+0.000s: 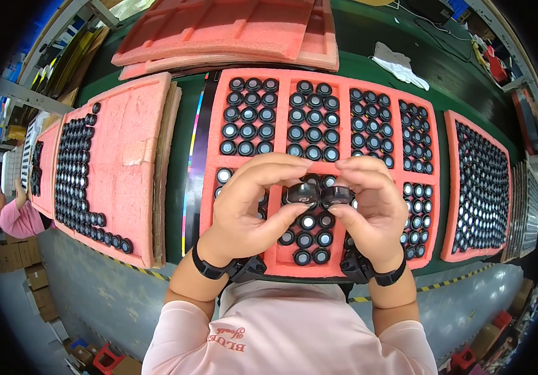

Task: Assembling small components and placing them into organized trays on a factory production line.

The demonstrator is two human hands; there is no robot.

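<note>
From the head-worn camera: Two round black pieces, one pinched in each hand, hang close together above a divided pink foam tray (283, 94). With the clock centred on the pair, the left hand (241, 203) comes in from nine o'clock, its thumb and fingers parted no wider than the left-hand piece (301, 195); the right hand (381, 209) mirrors it from three, closed likewise on the right-hand piece (336, 197). Both pieces are turned so that their dark sides show. They all but meet; whether they touch cannot be told, nor can every fingertip's hold on the far side.

Rows of matching pieces with pale centres (304, 239) fill the compartment directly below, at six o'clock, partly covered by the hands.

Done well, this hold probably calls for light, even pressure on the rims, with fingertips off the pale centres, which could smudge. Level wrists and a small gap between the two should spare them a knock; a loosened pinch would likely drop one onto its neighbours. The bulky black wristbands (209, 267) sit low at seven and five, and deserve care near the tray's edge.

A second foam tray (122, 131), part-filled, lies between nine and ten; a third tray (452, 156), densely filled, at three. Pink foam panels (219, 28) lie stacked at eleven, a white glove (401, 70) at one.
</note>
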